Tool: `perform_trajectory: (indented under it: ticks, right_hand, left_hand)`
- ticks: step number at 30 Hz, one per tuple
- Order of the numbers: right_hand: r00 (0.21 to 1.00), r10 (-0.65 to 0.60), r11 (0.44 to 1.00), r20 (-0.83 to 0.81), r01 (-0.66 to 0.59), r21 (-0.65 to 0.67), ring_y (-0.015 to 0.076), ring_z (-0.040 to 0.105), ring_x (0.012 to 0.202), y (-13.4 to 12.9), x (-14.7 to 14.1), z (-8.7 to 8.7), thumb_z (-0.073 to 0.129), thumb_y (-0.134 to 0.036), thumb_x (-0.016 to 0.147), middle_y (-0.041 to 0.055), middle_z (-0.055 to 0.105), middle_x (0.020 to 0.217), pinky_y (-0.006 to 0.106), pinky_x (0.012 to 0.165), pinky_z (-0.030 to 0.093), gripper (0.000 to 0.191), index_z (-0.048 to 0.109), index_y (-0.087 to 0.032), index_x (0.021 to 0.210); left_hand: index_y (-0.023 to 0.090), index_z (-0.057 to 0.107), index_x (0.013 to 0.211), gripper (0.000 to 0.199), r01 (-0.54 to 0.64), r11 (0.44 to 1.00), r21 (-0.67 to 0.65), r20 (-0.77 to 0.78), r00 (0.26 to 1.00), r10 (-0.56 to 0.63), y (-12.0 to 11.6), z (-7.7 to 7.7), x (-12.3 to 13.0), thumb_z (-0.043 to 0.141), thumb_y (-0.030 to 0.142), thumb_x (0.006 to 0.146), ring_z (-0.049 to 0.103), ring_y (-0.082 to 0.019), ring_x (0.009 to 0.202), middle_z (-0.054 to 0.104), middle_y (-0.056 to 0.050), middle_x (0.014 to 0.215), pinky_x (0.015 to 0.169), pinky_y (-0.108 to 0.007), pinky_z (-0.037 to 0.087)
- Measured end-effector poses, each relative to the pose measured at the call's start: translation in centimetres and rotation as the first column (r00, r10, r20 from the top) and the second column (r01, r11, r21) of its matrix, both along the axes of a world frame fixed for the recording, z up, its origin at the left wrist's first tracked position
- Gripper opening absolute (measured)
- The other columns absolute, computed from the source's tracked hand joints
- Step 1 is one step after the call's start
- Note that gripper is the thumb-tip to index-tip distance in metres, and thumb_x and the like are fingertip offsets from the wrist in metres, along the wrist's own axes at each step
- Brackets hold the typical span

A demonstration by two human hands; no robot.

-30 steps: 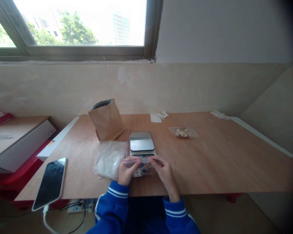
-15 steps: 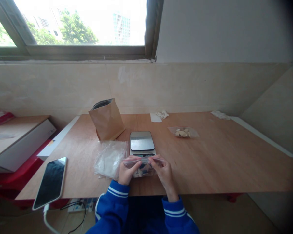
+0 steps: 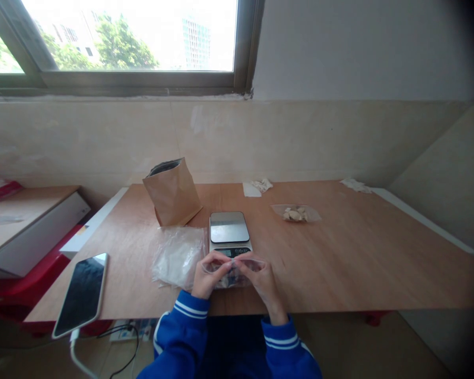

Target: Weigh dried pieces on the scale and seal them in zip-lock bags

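Both hands pinch the top edge of a clear zip bag (image 3: 237, 282) in front of the scale. My left hand (image 3: 210, 275) is closed on the edge with thumb and forefinger, and my right hand (image 3: 261, 278) pinches it just beside, the fingertips almost meeting. Pale and dark contents show through the plastic, too unclear to name. Right behind the hands stands a kitchen scale (image 3: 229, 227) with a bare metal top; its display is partly covered by my fingers. A stack of clear plastic bags (image 3: 177, 258) lies to the left of my left hand.
A brown paper bag (image 3: 173, 193) stands open at the back left. Farther right lies a clear bag with pale pieces (image 3: 296, 213). A phone (image 3: 82, 295) with a white cable rests at the left table edge. Crumpled white paper (image 3: 263, 185) lies near the wall.
My hands have come closer together along the bag's top edge, so the fingertips now nearly touch. The bag's edge has bunched between them.
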State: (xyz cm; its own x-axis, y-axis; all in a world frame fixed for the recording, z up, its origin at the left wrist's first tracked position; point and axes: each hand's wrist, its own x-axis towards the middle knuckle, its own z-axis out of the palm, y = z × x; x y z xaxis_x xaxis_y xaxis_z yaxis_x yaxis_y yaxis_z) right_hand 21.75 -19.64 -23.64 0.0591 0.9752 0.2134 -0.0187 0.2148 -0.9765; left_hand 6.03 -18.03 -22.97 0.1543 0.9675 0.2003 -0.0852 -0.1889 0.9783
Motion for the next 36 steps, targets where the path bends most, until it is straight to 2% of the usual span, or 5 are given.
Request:
perform_trajectory:
  ticks: [7, 16, 24, 29, 36]
  right_hand:
    - [1.000, -0.024, 1.000, -0.015, 0.024, 0.010, 0.0177, 0.064, 0.072, 0.1, -0.4, -0.1, 0.070, -0.038, 0.075, 0.0038, 0.067, 0.075, 0.028, 0.066, 0.053, 0.019, 0.072, -0.019, 0.076]
    - [0.996, -0.090, 0.995, 0.007, 0.090, 0.038, 0.0160, 0.063, 0.067, 0.4, -1.2, -0.6, 0.069, -0.036, 0.076, 0.0032, 0.067, 0.073, 0.026, 0.062, 0.052, 0.018, 0.070, -0.018, 0.074]
    - [0.999, -0.049, 0.999, -0.008, 0.049, 0.017, 0.0196, 0.065, 0.078, 0.5, -1.0, -0.7, 0.069, -0.039, 0.076, 0.0060, 0.069, 0.082, 0.030, 0.070, 0.054, 0.020, 0.072, -0.019, 0.079]
    - [1.000, 0.008, 1.000, -0.002, -0.008, 0.019, 0.0174, 0.064, 0.070, 0.5, -0.9, -0.6, 0.069, -0.039, 0.076, 0.0046, 0.068, 0.080, 0.028, 0.065, 0.054, 0.021, 0.073, -0.020, 0.081]
    - [0.997, -0.043, 0.998, 0.058, 0.040, 0.052, 0.0154, 0.061, 0.064, 0.3, -0.8, -0.2, 0.069, -0.036, 0.076, 0.0034, 0.067, 0.075, 0.026, 0.058, 0.050, 0.016, 0.072, -0.020, 0.077]
  left_hand:
    - [0.014, 0.068, 0.073, 0.025, -0.060, 0.994, -0.086, 0.015, 0.998, 0.062, -0.1, -0.2, 0.0, 0.074, 0.037, 0.069, 0.060, -0.014, 0.066, 0.067, -0.003, 0.069, 0.065, -0.024, 0.048]
    - [0.014, 0.067, 0.074, 0.026, -0.131, 0.988, -0.086, -0.017, 0.991, 0.130, 0.1, -0.8, 0.1, 0.073, 0.040, 0.070, 0.060, -0.013, 0.066, 0.067, -0.003, 0.070, 0.062, -0.024, 0.049]
    - [0.014, 0.066, 0.073, 0.024, -0.095, 0.994, -0.061, 0.007, 0.995, 0.095, 0.0, -0.6, 0.2, 0.073, 0.038, 0.071, 0.059, -0.013, 0.067, 0.065, -0.003, 0.069, 0.064, -0.024, 0.048]
    - [0.014, 0.064, 0.068, 0.025, -0.112, 0.992, -0.059, 0.017, 0.993, 0.113, 0.0, -0.6, 0.1, 0.074, 0.038, 0.069, 0.059, -0.013, 0.067, 0.065, -0.002, 0.068, 0.064, -0.024, 0.048]
    - [0.014, 0.067, 0.069, 0.022, -0.092, 0.994, -0.060, -0.017, 0.996, 0.092, 0.0, -0.7, 0.0, 0.073, 0.036, 0.071, 0.061, -0.014, 0.067, 0.067, -0.003, 0.069, 0.065, -0.024, 0.048]
